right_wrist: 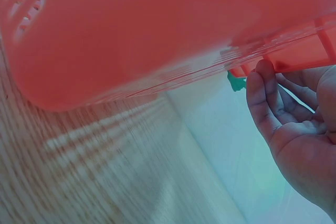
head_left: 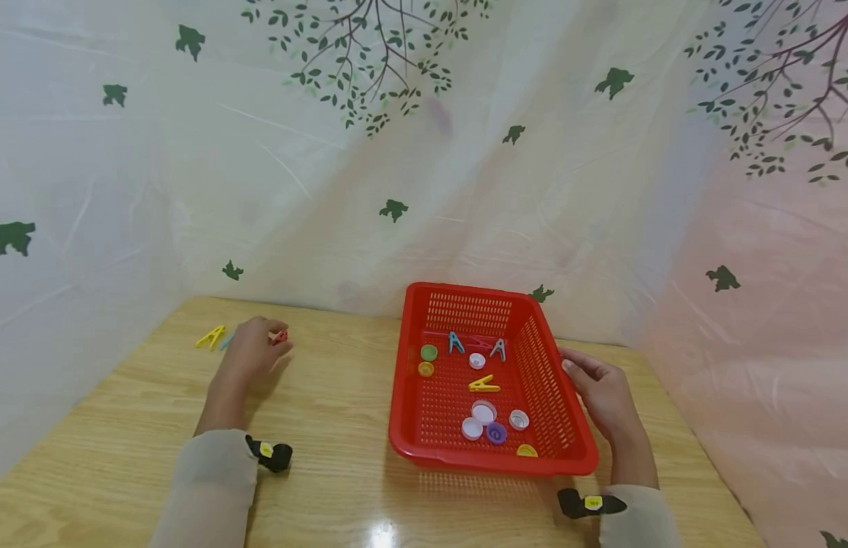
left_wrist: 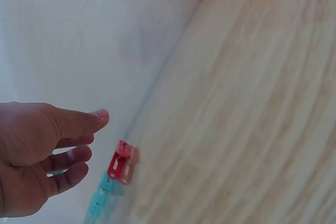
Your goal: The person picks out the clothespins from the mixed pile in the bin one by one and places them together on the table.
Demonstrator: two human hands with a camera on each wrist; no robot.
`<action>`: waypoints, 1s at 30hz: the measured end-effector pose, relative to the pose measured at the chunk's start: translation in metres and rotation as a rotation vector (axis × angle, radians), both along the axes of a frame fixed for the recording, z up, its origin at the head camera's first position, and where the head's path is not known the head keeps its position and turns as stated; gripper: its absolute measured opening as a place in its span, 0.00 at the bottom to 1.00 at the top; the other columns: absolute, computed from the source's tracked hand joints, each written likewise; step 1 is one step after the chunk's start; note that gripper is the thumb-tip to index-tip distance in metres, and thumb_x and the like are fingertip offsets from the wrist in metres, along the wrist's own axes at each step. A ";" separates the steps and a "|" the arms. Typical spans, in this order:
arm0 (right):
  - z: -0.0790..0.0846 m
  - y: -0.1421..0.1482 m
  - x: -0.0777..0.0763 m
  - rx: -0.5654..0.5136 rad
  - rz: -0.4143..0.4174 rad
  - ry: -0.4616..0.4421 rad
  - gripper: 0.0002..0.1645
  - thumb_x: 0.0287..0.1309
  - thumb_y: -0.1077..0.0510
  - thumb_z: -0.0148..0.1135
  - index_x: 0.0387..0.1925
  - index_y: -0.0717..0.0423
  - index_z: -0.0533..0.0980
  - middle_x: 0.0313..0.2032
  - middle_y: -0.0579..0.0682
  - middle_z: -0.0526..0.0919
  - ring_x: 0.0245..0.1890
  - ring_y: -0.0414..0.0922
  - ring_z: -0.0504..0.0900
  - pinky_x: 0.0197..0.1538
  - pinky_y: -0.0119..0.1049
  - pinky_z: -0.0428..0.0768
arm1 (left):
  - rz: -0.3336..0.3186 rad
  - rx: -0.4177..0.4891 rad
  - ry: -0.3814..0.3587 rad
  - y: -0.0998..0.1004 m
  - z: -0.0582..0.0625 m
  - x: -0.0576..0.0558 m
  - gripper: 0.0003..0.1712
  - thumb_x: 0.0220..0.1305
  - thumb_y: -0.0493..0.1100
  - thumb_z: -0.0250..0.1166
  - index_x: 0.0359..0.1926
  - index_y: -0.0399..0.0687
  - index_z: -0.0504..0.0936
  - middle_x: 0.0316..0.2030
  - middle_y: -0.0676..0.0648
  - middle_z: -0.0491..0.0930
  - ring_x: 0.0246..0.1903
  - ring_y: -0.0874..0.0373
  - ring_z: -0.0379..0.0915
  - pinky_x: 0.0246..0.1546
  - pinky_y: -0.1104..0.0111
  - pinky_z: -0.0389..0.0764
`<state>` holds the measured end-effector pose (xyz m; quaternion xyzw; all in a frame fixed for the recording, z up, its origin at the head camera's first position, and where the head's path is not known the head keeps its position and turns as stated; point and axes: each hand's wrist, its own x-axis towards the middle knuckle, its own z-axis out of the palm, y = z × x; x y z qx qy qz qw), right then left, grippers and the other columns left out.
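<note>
My left hand (head_left: pixel 253 346) reaches over the far left of the table, its fingers loosely bent. Close to its fingertips is a red clothespin (left_wrist: pixel 119 160); in the left wrist view a gap shows between them. A light blue clothespin (left_wrist: pixel 98 200) adjoins the red one and is partly hidden by the hand in the head view. Left of the hand lies a yellow clothespin (head_left: pixel 210 336). With thumb and fingers, my right hand (head_left: pixel 605 392) grips the right rim of a red plastic basket (head_left: pixel 492 463), seen close up in the right wrist view.
Inside the basket are a blue clothespin (head_left: pixel 455 342), a grey clothespin (head_left: pixel 498 348), a yellow clothespin (head_left: pixel 484 384) and several bottle caps, including a green cap (head_left: pixel 428 352) and a purple cap (head_left: pixel 495 433). A leaf-printed curtain (head_left: pixel 314 190) borders the wooden table (head_left: pixel 328 411).
</note>
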<state>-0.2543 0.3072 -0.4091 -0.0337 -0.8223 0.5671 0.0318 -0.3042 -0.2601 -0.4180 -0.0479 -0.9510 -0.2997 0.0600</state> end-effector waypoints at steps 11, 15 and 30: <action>0.001 0.000 0.001 0.001 0.003 0.006 0.33 0.72 0.40 0.57 0.72 0.50 0.71 0.66 0.58 0.77 0.51 0.39 0.84 0.50 0.34 0.84 | -0.056 -0.084 0.122 0.021 0.028 0.002 0.22 0.71 0.42 0.65 0.59 0.30 0.80 0.55 0.27 0.77 0.49 0.33 0.79 0.50 0.43 0.79; 0.000 0.000 0.000 -0.002 0.005 0.017 0.34 0.72 0.40 0.58 0.72 0.51 0.72 0.65 0.58 0.78 0.50 0.38 0.85 0.50 0.34 0.84 | -0.082 -0.088 0.133 0.033 0.040 0.005 0.22 0.72 0.42 0.65 0.60 0.31 0.79 0.56 0.28 0.75 0.49 0.34 0.79 0.49 0.44 0.80; 0.002 0.000 0.002 0.001 0.000 -0.001 0.34 0.71 0.39 0.59 0.72 0.47 0.71 0.66 0.54 0.78 0.57 0.45 0.83 0.53 0.35 0.83 | -0.290 -0.231 0.357 0.091 0.070 0.008 0.19 0.66 0.38 0.70 0.55 0.34 0.83 0.48 0.36 0.81 0.50 0.38 0.76 0.55 0.48 0.79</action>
